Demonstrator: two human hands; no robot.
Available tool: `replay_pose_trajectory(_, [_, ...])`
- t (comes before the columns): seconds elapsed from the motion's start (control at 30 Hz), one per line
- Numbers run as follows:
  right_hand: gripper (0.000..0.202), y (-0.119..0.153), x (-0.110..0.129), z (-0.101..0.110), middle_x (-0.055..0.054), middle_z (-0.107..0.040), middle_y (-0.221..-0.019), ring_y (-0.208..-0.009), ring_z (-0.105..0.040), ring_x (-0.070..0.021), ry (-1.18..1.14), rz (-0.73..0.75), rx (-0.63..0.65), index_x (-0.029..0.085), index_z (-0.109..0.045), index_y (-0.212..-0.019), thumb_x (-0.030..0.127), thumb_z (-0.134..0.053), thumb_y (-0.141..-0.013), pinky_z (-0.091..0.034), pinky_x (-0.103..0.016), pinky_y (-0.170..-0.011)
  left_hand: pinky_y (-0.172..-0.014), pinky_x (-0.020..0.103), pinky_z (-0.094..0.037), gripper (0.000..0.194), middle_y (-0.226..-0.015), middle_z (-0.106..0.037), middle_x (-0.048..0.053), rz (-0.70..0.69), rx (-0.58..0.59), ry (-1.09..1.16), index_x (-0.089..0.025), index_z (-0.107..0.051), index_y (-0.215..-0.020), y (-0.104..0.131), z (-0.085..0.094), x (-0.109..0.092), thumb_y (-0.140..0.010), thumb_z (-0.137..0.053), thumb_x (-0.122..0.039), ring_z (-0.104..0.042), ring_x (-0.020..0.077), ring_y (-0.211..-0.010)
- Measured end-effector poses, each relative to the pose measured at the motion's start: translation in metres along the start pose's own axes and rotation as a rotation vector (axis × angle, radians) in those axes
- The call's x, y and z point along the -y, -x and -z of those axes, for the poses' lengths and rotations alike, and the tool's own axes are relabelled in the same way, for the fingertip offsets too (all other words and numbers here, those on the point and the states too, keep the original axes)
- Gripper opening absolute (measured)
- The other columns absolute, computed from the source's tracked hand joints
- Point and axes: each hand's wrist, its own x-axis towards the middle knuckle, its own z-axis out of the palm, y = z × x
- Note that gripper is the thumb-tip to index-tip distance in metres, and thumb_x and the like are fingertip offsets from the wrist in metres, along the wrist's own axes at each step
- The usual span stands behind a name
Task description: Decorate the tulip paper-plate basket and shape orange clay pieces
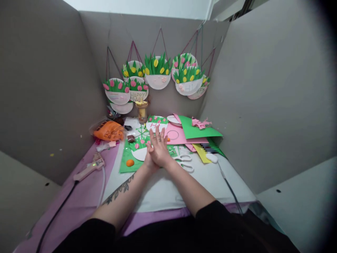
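My left hand point(150, 160) and my right hand point(160, 151) meet palm to palm above the table, with nothing visible between them. The right hand lies over the left, its fingers stretched out. Part of the left hand is hidden behind it, though its thumb shows. Beneath them is a half paper plate point(139, 153) with green paper grass and pink paper tulips, partly covered by the hands. White-handled scissors point(185, 158) lie just right of the wrists. An orange round piece point(130, 162) rests on the green sheet point(124, 154) to the left.
A pink glue gun point(89, 171) with a cord lies at left, near an orange bag point(109, 131). Behind stand a jar point(142, 114) and another tulip plate point(155, 125). Green paper point(196, 129) and pink paper point(176, 135) pile up at right. Decorated plates point(158, 80) hang on the back partition.
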Motion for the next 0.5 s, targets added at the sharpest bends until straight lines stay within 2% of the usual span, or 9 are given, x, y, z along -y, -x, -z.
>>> replay_pose_trajectory(0.07, [0.079, 0.001, -0.003, 0.002, -0.012, 0.006, -0.156, -0.14, 0.015, -0.0381, -0.007, -0.007, 0.045, 0.017, 0.002, -0.148, 0.064, -0.021, -0.088, -0.006, -0.065, -0.108, -0.111, 0.049, -0.025, 0.069, -0.149, -0.033, 0.003, 0.154, 0.015, 0.017, -0.033, -0.028, -0.144, -0.002, 0.001, -0.008, -0.084, -0.024, -0.068, -0.024, 0.026, -0.139])
replay_pose_trajectory(0.1, [0.083, 0.003, -0.003, 0.002, -0.013, 0.005, -0.156, -0.14, 0.014, -0.0383, -0.01, 0.012, 0.076, 0.015, 0.004, -0.148, 0.065, -0.022, -0.087, -0.006, -0.064, -0.108, -0.11, 0.051, -0.026, 0.074, -0.149, -0.033, 0.005, 0.167, -0.027, 0.025, -0.031, -0.026, -0.145, -0.003, 0.001, -0.011, -0.083, -0.022, -0.07, -0.023, 0.0272, -0.14])
replay_pose_trajectory(0.13, [0.087, 0.004, -0.001, 0.002, -0.014, 0.004, -0.156, -0.14, 0.014, -0.0383, -0.006, 0.048, 0.102, 0.014, 0.005, -0.148, 0.067, -0.025, -0.085, -0.007, -0.064, -0.109, -0.109, 0.051, -0.026, 0.075, -0.15, -0.031, 0.005, 0.153, -0.084, 0.03, -0.031, -0.024, -0.145, -0.004, 0.001, -0.013, -0.082, -0.021, -0.071, -0.021, 0.0273, -0.14])
replay_pose_trajectory(0.2, [0.094, 0.003, 0.007, 0.002, -0.011, 0.004, -0.156, -0.139, 0.016, -0.0391, 0.027, 0.151, 0.119, 0.018, 0.002, -0.148, 0.071, -0.034, -0.08, -0.004, -0.065, -0.108, -0.109, 0.05, -0.026, 0.07, -0.152, -0.028, 0.0, 0.038, -0.17, 0.042, -0.036, -0.019, -0.146, -0.005, 0.0, -0.013, -0.084, -0.02, -0.069, -0.016, 0.0261, -0.141])
replay_pose_trajectory(0.27, [0.092, -0.002, 0.013, 0.004, -0.009, 0.004, -0.156, -0.139, 0.017, -0.038, 0.061, 0.142, 0.081, 0.021, 0.003, -0.148, 0.071, -0.034, -0.081, -0.003, -0.067, -0.107, -0.109, 0.05, -0.025, 0.062, -0.152, -0.025, -0.004, -0.074, -0.164, 0.045, -0.043, -0.02, -0.143, -0.006, -0.003, -0.01, -0.085, -0.021, -0.065, -0.013, 0.0256, -0.142])
replay_pose_trajectory(0.33, [0.088, -0.006, 0.015, 0.007, -0.011, 0.004, -0.156, -0.14, 0.014, -0.0373, 0.07, 0.034, 0.055, 0.019, 0.007, -0.148, 0.067, -0.031, -0.085, -0.007, -0.068, -0.106, -0.108, 0.052, -0.024, 0.061, -0.152, -0.026, -0.003, -0.064, -0.083, 0.025, -0.043, -0.027, -0.142, -0.006, -0.004, -0.011, -0.085, -0.023, -0.065, -0.014, 0.028, -0.141])
replay_pose_trajectory(0.4, [0.087, -0.008, 0.016, 0.009, -0.014, 0.003, -0.155, -0.141, 0.009, -0.0379, 0.059, -0.044, 0.089, 0.016, 0.009, -0.147, 0.064, -0.03, -0.087, -0.012, -0.067, -0.106, -0.108, 0.054, -0.024, 0.066, -0.151, -0.029, 0.001, 0.034, -0.03, -0.005, -0.037, -0.033, -0.141, -0.005, -0.003, -0.014, -0.084, -0.022, -0.067, -0.018, 0.0303, -0.14])
replay_pose_trajectory(0.43, [0.088, -0.007, 0.017, 0.009, -0.015, 0.003, -0.155, -0.141, 0.007, -0.0385, 0.051, -0.038, 0.124, 0.015, 0.009, -0.147, 0.064, -0.031, -0.086, -0.014, -0.066, -0.106, -0.107, 0.054, -0.024, 0.068, -0.15, -0.03, 0.002, 0.062, -0.031, -0.014, -0.036, -0.032, -0.142, -0.005, -0.002, -0.016, -0.084, -0.02, -0.068, -0.019, 0.0304, -0.14])
replay_pose_trajectory(0.5, [0.091, -0.007, 0.021, 0.009, -0.013, 0.003, -0.156, -0.141, 0.008, -0.0389, 0.047, 0.047, 0.164, 0.017, 0.007, -0.148, 0.067, -0.036, -0.083, -0.013, -0.065, -0.107, -0.107, 0.054, -0.024, 0.068, -0.151, -0.029, 0.002, -0.004, -0.092, -0.015, -0.036, -0.028, -0.143, -0.003, -0.002, -0.017, -0.084, -0.016, -0.068, -0.02, 0.0294, -0.14])
